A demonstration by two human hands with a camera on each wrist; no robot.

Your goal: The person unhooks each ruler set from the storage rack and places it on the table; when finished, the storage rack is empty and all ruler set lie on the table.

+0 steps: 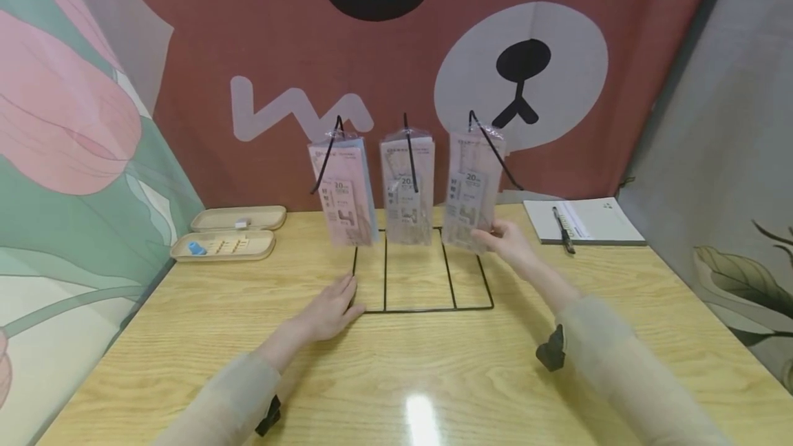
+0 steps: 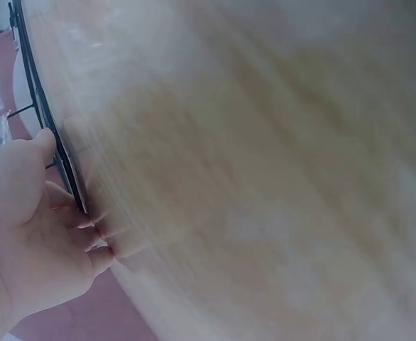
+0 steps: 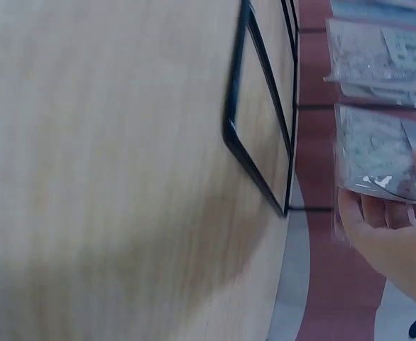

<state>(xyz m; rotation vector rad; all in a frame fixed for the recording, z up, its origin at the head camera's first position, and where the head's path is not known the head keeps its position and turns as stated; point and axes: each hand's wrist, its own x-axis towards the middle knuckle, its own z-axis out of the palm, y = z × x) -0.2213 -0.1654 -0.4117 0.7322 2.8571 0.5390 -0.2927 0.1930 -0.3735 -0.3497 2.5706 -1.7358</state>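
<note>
A black wire display rack point(image 1: 409, 310) stands on the wooden table, with three hooks carrying flat plastic packets. Pale printed cards marked 20 show through the plastic. My right hand point(image 1: 511, 246) pinches the lower right edge of the right packet point(image 1: 469, 191), thumb in front and fingers behind in the right wrist view. The middle packet point(image 1: 407, 191) and the left packet point(image 1: 342, 195) hang beside it. At the rack's front left corner, my left hand point(image 1: 328, 308) rests on the base, thumb against the wire point(image 2: 60, 153) in the left wrist view.
An open beige case point(image 1: 263, 245) at the back left holds a small blue item point(image 1: 197, 248) and several cotton-swab-like sticks. A black pen point(image 1: 562, 229) lies on a white notepad point(image 1: 610, 222) at the back right. A printed curtain point(image 1: 279, 33) hangs close behind the rack.
</note>
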